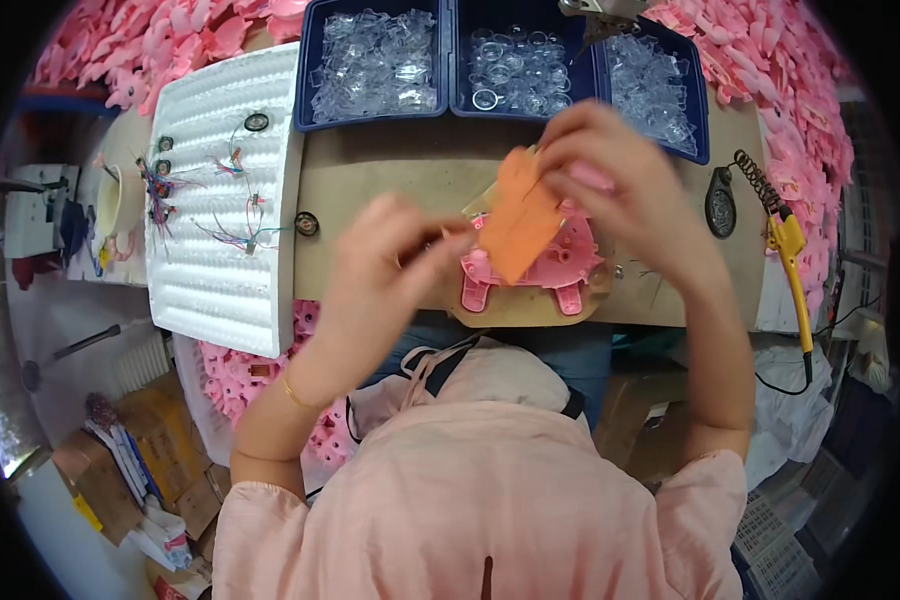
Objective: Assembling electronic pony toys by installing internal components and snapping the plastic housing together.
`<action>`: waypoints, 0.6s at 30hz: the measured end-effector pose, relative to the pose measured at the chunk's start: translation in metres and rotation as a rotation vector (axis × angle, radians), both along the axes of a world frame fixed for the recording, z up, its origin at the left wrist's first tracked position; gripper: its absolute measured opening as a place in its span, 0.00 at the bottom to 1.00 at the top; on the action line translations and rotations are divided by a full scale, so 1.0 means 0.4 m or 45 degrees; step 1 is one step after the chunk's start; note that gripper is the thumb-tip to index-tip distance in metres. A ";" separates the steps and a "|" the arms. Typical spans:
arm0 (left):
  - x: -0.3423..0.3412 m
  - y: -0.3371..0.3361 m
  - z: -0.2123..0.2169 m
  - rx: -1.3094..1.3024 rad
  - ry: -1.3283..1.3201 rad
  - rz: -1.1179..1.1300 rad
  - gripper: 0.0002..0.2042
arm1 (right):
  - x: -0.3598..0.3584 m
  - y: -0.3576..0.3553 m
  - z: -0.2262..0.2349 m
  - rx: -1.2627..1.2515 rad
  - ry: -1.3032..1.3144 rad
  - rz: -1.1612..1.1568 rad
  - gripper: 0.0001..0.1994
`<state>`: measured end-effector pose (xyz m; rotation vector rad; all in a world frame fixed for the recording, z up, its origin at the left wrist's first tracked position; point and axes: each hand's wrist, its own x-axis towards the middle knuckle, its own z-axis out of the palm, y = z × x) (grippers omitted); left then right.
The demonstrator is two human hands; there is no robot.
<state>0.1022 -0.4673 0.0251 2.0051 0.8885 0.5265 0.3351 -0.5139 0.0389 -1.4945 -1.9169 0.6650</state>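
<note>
My right hand (620, 175) is closed on the upper end of a flat orange piece (522, 222); whether it is cloth or plastic I cannot tell. A bit of pink shows beside those fingers. The orange piece hangs over a pink plastic toy shell (570, 262), hiding part of its inside. The shell lies on a brown board (500, 316) at the near table edge. My left hand (390, 255) is blurred, its fingertips pinched together beside the left edge of the orange piece. What they hold, if anything, is too small to make out.
Blue bins (450, 115) of clear plastic parts stand at the back. On the left, a white foam sheet (225, 90) carries wired small speakers. A yellow soldering iron (792, 265) hangs at the right. Pink shells (805, 80) are heaped around the back.
</note>
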 end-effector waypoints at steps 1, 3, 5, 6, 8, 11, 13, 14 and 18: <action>0.010 0.018 0.008 -0.173 -0.194 0.123 0.10 | 0.009 0.006 0.024 0.126 -0.032 -0.092 0.05; 0.038 0.062 0.026 -0.391 -0.408 0.155 0.10 | 0.022 -0.007 0.065 0.112 0.099 -0.260 0.05; 0.061 0.082 0.010 -0.817 -0.789 0.176 0.09 | 0.026 -0.052 0.076 0.106 0.223 -0.412 0.05; 0.064 0.065 -0.007 -0.812 -0.795 0.197 0.09 | 0.022 -0.086 0.061 0.111 0.163 -0.476 0.05; 0.072 0.017 -0.047 -0.740 -0.376 0.233 0.06 | -0.002 -0.163 0.021 0.090 0.017 -0.591 0.04; 0.043 -0.032 -0.097 0.210 -0.170 -0.047 0.06 | -0.038 -0.224 -0.020 -0.017 -0.194 -0.594 0.06; 0.030 -0.061 -0.087 -0.210 -0.268 0.017 0.07 | -0.042 -0.216 -0.010 -0.070 -0.459 -0.497 0.11; 0.025 -0.065 -0.085 -0.613 -0.379 0.084 0.08 | -0.052 -0.188 0.022 -0.082 -0.367 -0.440 0.14; 0.008 -0.069 -0.117 -0.302 -0.510 0.110 0.10 | -0.131 -0.064 0.045 -0.069 -0.034 -0.173 0.20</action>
